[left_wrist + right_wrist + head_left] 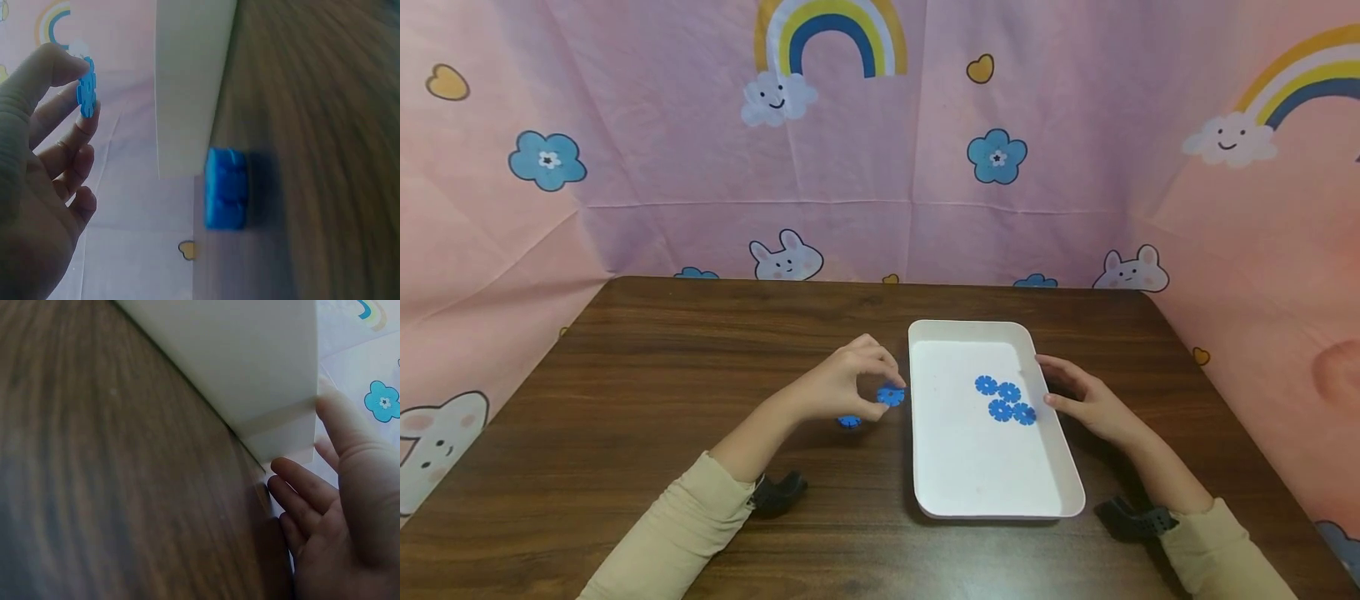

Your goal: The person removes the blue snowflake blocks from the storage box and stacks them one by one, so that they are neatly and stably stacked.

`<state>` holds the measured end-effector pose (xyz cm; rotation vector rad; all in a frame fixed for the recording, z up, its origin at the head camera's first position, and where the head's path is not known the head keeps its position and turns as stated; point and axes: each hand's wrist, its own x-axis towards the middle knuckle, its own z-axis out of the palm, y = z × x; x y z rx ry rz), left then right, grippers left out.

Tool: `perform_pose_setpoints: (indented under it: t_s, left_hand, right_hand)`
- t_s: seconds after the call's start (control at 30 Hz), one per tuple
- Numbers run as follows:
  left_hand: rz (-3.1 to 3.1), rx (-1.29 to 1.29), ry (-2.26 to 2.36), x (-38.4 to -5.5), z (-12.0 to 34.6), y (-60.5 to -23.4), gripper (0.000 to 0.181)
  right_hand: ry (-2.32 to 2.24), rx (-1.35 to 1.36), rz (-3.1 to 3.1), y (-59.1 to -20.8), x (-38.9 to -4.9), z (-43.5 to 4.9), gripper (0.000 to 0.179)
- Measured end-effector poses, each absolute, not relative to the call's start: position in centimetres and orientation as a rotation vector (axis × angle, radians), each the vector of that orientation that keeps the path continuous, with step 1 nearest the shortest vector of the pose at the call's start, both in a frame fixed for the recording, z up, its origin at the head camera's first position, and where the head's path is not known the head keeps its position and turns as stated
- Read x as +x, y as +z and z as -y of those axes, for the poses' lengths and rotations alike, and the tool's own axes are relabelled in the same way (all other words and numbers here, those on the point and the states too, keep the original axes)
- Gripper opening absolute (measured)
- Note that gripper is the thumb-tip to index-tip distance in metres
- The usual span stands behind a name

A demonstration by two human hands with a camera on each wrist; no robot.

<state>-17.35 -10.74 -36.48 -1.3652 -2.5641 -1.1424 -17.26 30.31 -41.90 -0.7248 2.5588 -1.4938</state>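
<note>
Between thumb and fingertips, my left hand (842, 379) pinches a blue snowflake-shaped disc (891, 395), held just left of the white tray (958, 467). The left wrist view shows this notched disc (87, 87) edge-on. Under that hand, more blue on the table (849, 422) is partly hidden; close up it looks like a thick blue notched piece (226, 189), perhaps a stack. Several blue discs (1001, 409) lie flat in the tray, right of its middle. My right hand (1090, 404) rests against the tray's right rim, with thumb and index finger touching it and the other fingers loosely extended.
A dark wood-grain table (700, 350) carries everything. Behind it hangs a pink and purple cloth (865, 158) printed with rainbows, rabbits and flowers. Black bands (778, 493) circle both wrists below the beige sleeves.
</note>
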Motion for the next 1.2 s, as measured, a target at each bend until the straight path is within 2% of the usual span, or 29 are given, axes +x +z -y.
perform_pose_setpoints:
  t_s: [0.6, 1.2]
  left_hand:
    - [2.653, -1.296, -1.141, -16.6, 14.3, -38.1, 0.026]
    - [2.746, -1.298, -1.090, -17.1, 15.5, -39.1, 0.024]
  right_hand:
    - [-1.498, -0.708, -2.539, -41.8, -17.2, -30.6, 0.059]
    - [-1.481, -0.731, -2.558, -42.0, -17.4, -30.4, 0.059]
